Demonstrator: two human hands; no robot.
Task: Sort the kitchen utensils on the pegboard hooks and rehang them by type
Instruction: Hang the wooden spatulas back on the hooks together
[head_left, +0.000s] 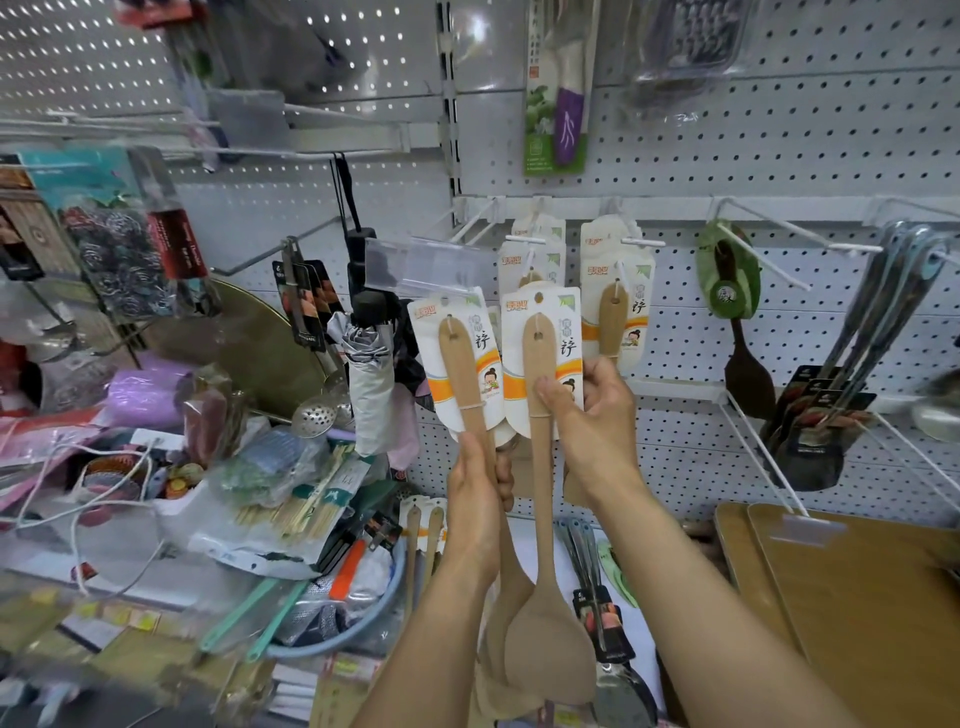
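A white pegboard wall (727, 156) with wire hooks fills the background, above a crowded shelf of shop goods. Nearest to us, our left hand (475, 499) curls round the handle of a wooden spatula (467, 384), gripping it just below its printed card, and the blade hangs down between our forearms. Our right hand (592, 415) holds a second wooden spatula (540, 447) by its card, thumb pressed on the front and fingers wrapped behind (the fingertips themselves are hidden). The two spatulas sit side by side, their blades overlapping low in the view. Just behind them, more carded spatulas (613, 306) of the same kind hang on hooks. To the right a dark spatula (743, 364) hangs from its own hook, and farther right a bunch of long-handled utensils (852, 364) hangs from another. Wooden boards (857, 582) lie below these. To the left a folded umbrella (371, 374) hangs by the shelf clutter, and a carded knife (558, 88) hangs high up.
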